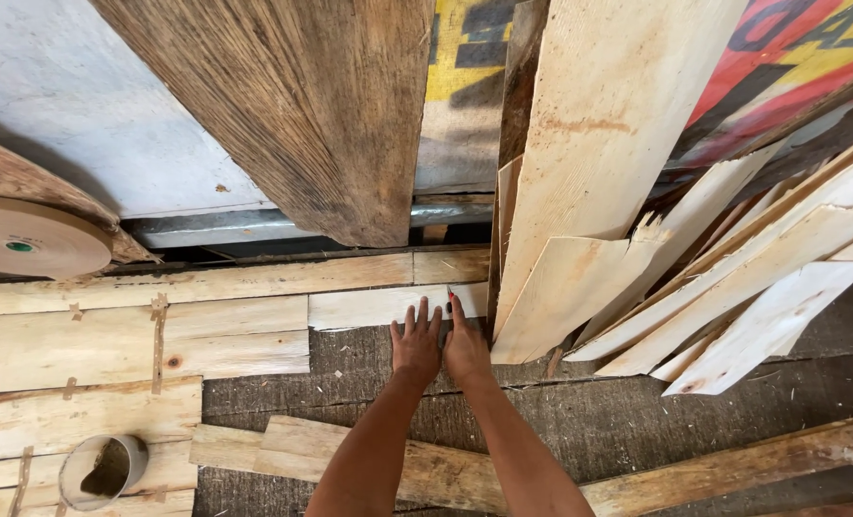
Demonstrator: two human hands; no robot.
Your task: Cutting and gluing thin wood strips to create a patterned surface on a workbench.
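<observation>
While both hands lie flat, the pale veneer strip under the fingertips runs left to right across the dark work surface, its right end near the leaning veneer sheets. Left hand: fingers extended, slightly spread, tips on the strip's lower edge, gripping nothing. Right hand: fingers extended and pressed together, pointing up-frame, tips at the strip's right end. Hands touch side by side; both forearms reach forward from bottom of frame, converging. Paper tape roll sits far left.
</observation>
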